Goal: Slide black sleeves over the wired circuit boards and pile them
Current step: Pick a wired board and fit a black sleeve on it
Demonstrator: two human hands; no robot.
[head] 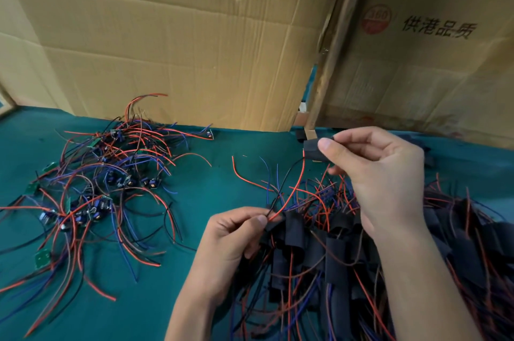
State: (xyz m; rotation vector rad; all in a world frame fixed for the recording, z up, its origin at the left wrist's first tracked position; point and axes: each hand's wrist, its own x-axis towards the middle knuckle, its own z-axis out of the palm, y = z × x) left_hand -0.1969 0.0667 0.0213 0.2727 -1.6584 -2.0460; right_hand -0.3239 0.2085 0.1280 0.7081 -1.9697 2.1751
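Note:
My right hand (381, 173) pinches a black sleeve (313, 149) between thumb and fingers, held up above the table. A red and a black wire (293, 190) hang out of the sleeve's lower end and run down to my left hand (233, 235), which pinches their ends. Any board inside the sleeve is hidden. Below both hands lies a pile of sleeved boards (347, 251) with wires sticking out. On the left sits a tangle of bare green circuit boards with red, blue and black wires (105, 187).
A green cloth (200, 193) covers the table. Flattened cardboard (180, 43) stands upright along the back, and a printed carton (434, 62) stands at the back right. One loose wired board (208, 134) lies by the cardboard's foot.

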